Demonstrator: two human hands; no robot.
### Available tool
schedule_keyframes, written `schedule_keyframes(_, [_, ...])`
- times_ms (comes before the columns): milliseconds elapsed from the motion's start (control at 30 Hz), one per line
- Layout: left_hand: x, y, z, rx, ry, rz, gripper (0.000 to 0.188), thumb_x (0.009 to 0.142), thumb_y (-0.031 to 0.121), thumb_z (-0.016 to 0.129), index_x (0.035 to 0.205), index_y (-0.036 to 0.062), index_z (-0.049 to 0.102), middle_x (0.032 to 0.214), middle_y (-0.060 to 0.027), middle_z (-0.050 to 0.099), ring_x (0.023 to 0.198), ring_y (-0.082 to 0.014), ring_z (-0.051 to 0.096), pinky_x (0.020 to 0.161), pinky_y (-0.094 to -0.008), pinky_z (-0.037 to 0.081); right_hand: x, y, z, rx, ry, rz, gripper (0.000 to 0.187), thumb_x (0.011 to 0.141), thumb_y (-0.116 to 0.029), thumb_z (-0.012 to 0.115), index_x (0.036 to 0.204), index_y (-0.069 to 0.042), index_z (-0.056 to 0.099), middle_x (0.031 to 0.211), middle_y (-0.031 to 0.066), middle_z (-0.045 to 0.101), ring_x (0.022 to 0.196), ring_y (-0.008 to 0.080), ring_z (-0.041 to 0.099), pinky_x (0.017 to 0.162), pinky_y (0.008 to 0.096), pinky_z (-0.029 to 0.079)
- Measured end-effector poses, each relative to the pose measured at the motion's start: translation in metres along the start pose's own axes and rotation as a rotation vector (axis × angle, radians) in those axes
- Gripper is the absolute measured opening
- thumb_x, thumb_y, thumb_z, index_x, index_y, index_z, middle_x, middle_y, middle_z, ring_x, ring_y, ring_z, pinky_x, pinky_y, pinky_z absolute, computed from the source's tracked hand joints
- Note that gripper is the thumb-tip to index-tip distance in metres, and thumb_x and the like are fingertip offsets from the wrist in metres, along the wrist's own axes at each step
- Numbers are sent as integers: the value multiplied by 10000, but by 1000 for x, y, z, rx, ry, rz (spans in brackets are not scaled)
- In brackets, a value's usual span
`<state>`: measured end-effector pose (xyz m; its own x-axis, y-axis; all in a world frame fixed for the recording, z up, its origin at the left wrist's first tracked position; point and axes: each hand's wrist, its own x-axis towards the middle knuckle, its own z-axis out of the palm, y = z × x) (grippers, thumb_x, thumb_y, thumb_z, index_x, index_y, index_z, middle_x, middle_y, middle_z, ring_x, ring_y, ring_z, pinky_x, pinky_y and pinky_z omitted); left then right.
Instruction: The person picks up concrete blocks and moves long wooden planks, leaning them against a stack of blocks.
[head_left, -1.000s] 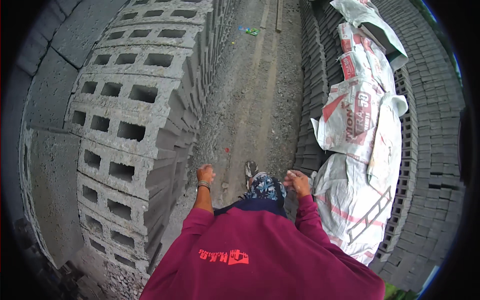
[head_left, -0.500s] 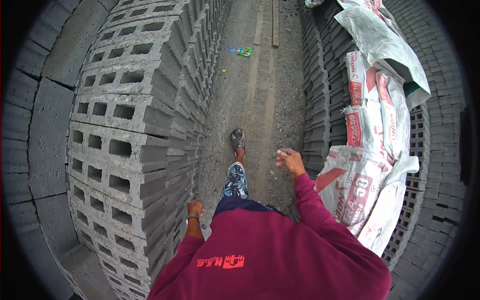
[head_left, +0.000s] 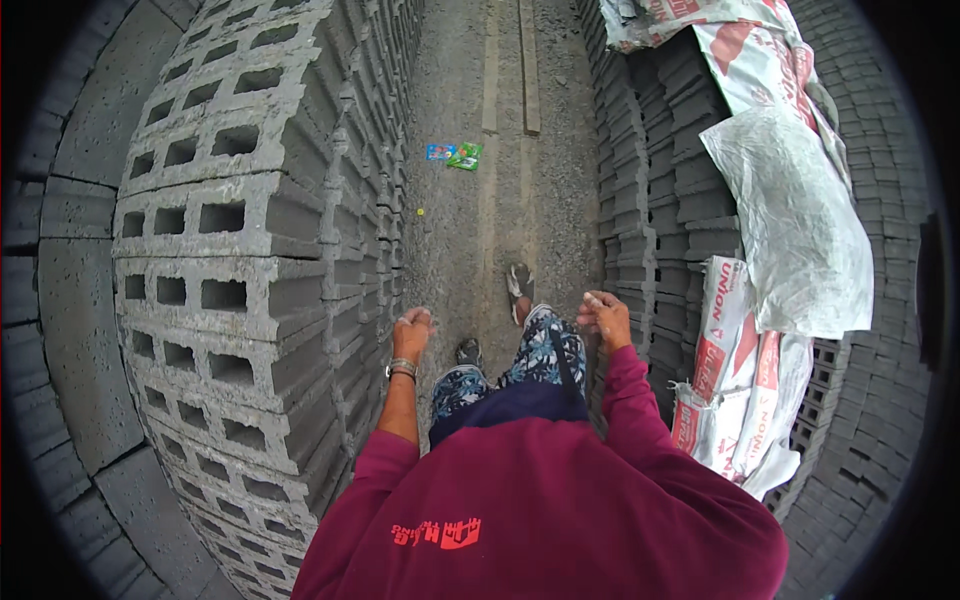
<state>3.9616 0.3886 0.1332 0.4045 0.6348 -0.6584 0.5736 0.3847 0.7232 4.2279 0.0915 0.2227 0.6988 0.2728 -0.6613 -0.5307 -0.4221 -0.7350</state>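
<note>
My left hand (head_left: pixel 412 333) is held out beside the stacked hollow concrete blocks (head_left: pixel 223 295) on the left, a watch or bracelet at its wrist. Its fingers are curled in, with no object showing in them. On the other side my right hand (head_left: pixel 606 318) hangs over the ground near the right-hand block stack (head_left: pixel 630 230). Its fingers are loosely bent and partly apart, with nothing visible in them. Neither hand appears to touch the blocks. Maroon sleeves cover my arms above the wrists.
A gravel path (head_left: pixel 450 240) runs ahead between the tall stacks. Wooden planks (head_left: pixel 529 70) lie along it, with a green wrapper (head_left: pixel 465 156) and a blue wrapper (head_left: pixel 440 152) beside them. White and red sacks (head_left: pixel 735 370) and a pale sheet (head_left: pixel 800 220) cover the right stack.
I have stepped forward along the path; the wrappers and planks appear nearer and the sacks have slid back. My left hand has swung forward and up.
</note>
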Motion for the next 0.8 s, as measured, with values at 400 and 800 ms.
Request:
schedule_keyframes(400, [186,15,77,35,239,-631,273,922,245,591,1100,40,625,917,-83,696,725,-145,670,528,-250,474,600,-8,70,-652,111,98,637,720,-455,785,1161,-19,639,1081,209,663,1028,353,632,888,417,499])
schedule_keyframes(800, [290,81,191,-142,182,-912,324,963,220,563,1214,16,561,1037,-149,687,851,-199,689,665,-273,522,966,-42,218,-914,417,-28,913,628,-573,802,1224,47,497,1208,256,577,1094,404,585,925,442,474])
